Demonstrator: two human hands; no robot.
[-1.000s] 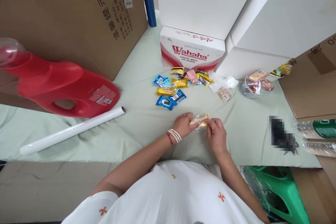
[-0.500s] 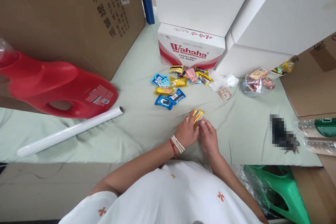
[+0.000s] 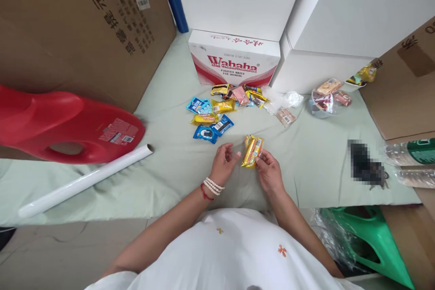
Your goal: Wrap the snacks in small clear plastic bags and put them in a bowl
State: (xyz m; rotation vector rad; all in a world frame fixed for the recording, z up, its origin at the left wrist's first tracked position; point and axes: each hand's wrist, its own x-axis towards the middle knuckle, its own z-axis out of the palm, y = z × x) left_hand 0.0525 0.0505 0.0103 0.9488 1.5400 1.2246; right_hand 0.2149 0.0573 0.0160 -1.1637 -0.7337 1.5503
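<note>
The right hand (image 3: 269,173) is pinching a yellow snack packet (image 3: 252,151) just above the pale green sheet (image 3: 170,163), near its front edge. The left hand (image 3: 222,163) is hovering beside it, fingers loosely open. Cardboard boxes (image 3: 68,22) and white boxes (image 3: 340,18) are crowding the far edge, behind a scatter of snack packets (image 3: 220,108).

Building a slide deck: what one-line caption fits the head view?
Right hand holds a yellow snack packet beside the open left hand, a snack pile beyond on green cloth.
</note>
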